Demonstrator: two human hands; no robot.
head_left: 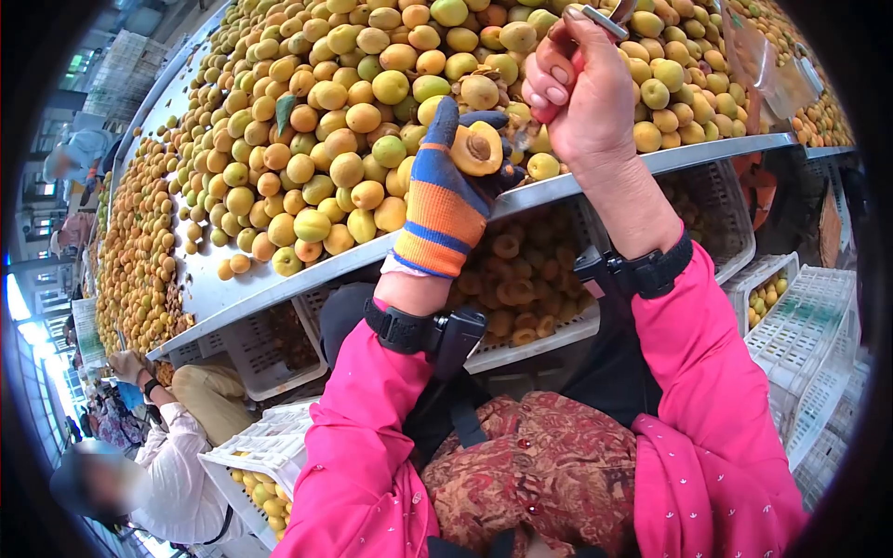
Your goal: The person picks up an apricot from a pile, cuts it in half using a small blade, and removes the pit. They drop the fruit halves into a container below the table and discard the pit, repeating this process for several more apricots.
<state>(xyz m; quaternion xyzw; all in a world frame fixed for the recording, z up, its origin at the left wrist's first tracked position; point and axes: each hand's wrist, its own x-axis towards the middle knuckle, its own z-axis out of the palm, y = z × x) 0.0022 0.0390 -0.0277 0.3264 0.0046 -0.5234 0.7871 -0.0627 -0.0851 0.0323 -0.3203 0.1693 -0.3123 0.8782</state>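
My left hand, in an orange and blue striped glove, holds a cut apricot between thumb and fingers, its hollow face showing. Bare and raised to the right of it, my right hand is closed round the red handle of a small knife, whose metal part sticks out past the thumb. Both hands are over the near edge of a metal table heaped with yellow and green apricots. Straight below the left hand, a crate under the table edge contains halved apricots.
White crates stand at the right and lower left, some with apricots. Another crate is under the table. A co-worker sits at the left, one gloved hand at the table. A clear plastic container lies at the upper right.
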